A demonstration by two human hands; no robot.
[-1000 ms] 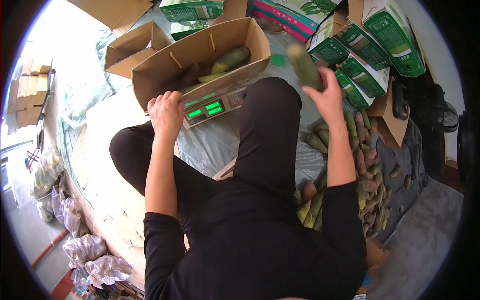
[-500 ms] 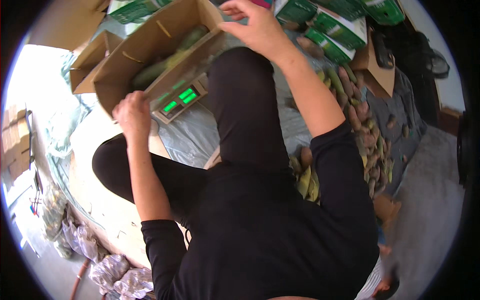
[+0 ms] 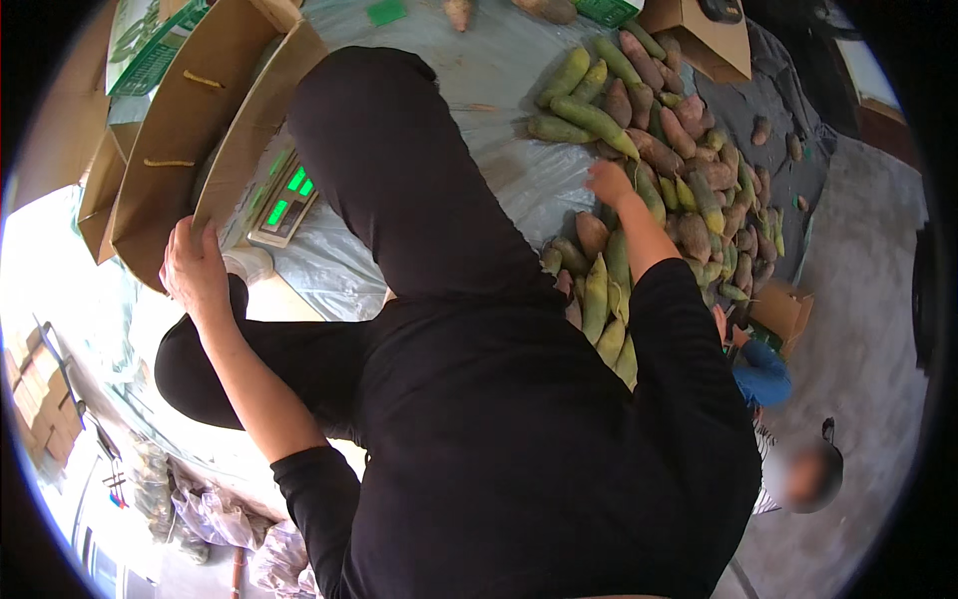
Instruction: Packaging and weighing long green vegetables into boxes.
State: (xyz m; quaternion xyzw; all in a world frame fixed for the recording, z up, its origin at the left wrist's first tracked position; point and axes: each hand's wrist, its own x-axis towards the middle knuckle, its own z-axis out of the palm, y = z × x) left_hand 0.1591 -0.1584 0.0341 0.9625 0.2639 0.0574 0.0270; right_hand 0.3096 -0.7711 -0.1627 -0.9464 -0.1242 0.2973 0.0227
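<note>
An open cardboard box (image 3: 244,125) with yellow rope handles stands tilted in view at the upper left, on a scale (image 3: 284,205) with lit green digits. My left hand (image 3: 197,268) is closed on the box's near corner, thumb and fingers at its wall. Over at the right, my right hand (image 3: 611,185) is above the edge of a pile of roots, its fingers apart and nothing visible in it. Long green radishes (image 3: 591,118) and reddish-brown roots like sweet potatoes (image 3: 689,115) lie around it. The inside of the box is mostly hidden.
A grey plastic sheet (image 3: 489,130) covers the floor under the pile. Another cardboard box (image 3: 699,40) stands at the upper right. Several plastic bags (image 3: 215,509) lie at the lower left. A co-worker in a blue sleeve (image 3: 763,374) is at the lower right beside the pile.
My right hand has left the box's far end and moved right and nearer, to the root pile. My left hand stays at the box corner. The view has swung to the right.
</note>
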